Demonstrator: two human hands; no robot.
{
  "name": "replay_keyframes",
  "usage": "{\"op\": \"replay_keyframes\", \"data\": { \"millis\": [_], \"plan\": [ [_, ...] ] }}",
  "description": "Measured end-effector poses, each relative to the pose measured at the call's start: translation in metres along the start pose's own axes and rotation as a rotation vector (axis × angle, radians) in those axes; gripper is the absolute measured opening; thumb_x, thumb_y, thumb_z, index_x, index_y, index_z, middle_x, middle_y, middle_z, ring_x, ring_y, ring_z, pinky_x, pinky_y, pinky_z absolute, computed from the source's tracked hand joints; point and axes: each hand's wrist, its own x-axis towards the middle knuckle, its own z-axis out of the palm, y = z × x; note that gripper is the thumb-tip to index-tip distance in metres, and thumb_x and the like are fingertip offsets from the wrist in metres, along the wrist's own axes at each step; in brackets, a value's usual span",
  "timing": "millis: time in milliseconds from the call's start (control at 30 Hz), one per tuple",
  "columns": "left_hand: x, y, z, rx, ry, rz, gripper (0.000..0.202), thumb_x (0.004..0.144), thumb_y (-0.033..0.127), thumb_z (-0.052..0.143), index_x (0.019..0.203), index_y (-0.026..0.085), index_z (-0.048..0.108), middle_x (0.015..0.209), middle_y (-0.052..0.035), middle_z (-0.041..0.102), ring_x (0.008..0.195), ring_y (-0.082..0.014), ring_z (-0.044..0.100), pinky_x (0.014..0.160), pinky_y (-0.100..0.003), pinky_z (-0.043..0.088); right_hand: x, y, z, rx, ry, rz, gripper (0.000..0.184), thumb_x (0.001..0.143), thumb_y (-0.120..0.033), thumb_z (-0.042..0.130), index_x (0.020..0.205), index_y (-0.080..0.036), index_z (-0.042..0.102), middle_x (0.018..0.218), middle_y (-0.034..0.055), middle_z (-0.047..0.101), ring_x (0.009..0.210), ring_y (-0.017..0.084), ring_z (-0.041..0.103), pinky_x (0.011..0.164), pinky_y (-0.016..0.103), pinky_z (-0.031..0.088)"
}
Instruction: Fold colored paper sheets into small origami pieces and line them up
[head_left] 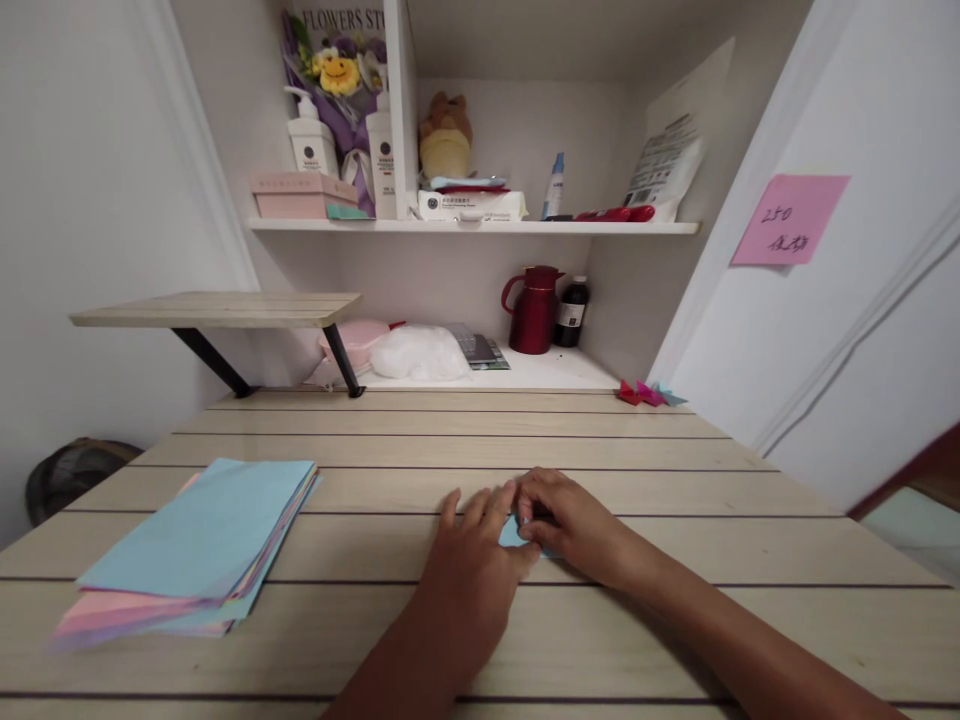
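A small piece of light blue paper lies on the wooden table, mostly covered by my two hands. My left hand rests over its left side with the fingers spread out and the thumb reaching toward the near edge. From the right, my right hand has its fingers curled and pinched together on the paper. The fingertips of both hands meet near the far edge. Folds in the paper are hard to make out beneath the fingers.
A stack of coloured paper, light blue on top, lies to the left. Small folded paper pieces sit at the back right edge. A raised wooden shelf stands at the back left. Behind are a red jug and a dark bottle.
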Motion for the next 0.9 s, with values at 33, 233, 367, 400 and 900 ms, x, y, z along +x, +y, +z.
{"op": "replay_keyframes", "data": {
  "millis": [33,233,367,400,900],
  "plan": [
    [0.0,0.0,0.0,-0.003,-0.001,-0.002,0.03,0.096,0.033,0.04,0.107,0.035,0.068,0.151,-0.0037,0.036,0.133,-0.0287,0.04,0.11,-0.06,0.022,0.0,0.0,0.0,-0.011,0.011,0.018,0.016,0.071,-0.009,0.062,0.071,-0.022,0.053,0.083,0.0005,0.062,0.084,0.019,0.056,0.078,0.031,0.042],
    [-0.003,-0.011,-0.005,-0.064,0.1,0.083,0.025,0.089,0.018,0.048,0.092,0.029,0.071,0.139,-0.0054,0.053,0.122,-0.0237,0.052,0.108,-0.053,0.029,0.0,0.005,-0.004,-0.071,-0.033,0.086,0.026,0.072,-0.016,0.065,0.096,-0.024,0.059,0.096,0.0028,0.056,0.087,0.019,0.056,0.076,0.03,0.043],
    [0.0,-0.028,-0.008,-0.129,0.404,0.018,0.028,0.086,0.009,0.047,0.094,0.024,0.068,0.1,-0.0023,0.073,0.097,-0.0181,0.066,0.1,-0.044,0.038,0.0,0.006,-0.007,-0.055,-0.087,0.092,0.017,0.072,-0.018,0.066,0.087,-0.022,0.06,0.097,0.0029,0.052,0.088,0.019,0.056,0.078,0.03,0.043],
    [0.001,-0.031,-0.008,-0.133,0.47,-0.002,0.026,0.086,0.01,0.046,0.092,0.023,0.068,0.095,-0.0019,0.074,0.092,-0.0179,0.067,0.097,-0.043,0.039,0.0,0.006,-0.007,-0.042,-0.096,0.09,0.015,0.072,-0.017,0.067,0.085,-0.022,0.06,0.096,0.003,0.052,0.089,0.019,0.055,0.078,0.03,0.043],
    [0.012,-0.042,0.009,-1.009,0.467,-0.511,0.034,0.083,0.036,0.051,0.105,0.015,0.066,0.09,-0.0082,0.071,0.071,-0.0207,0.068,0.072,-0.034,0.051,-0.001,0.003,-0.002,0.67,0.051,0.218,0.021,0.076,-0.029,0.069,0.076,-0.019,0.051,0.058,-0.0078,0.045,0.055,0.009,0.039,0.053,0.022,0.029]
  ]
}}
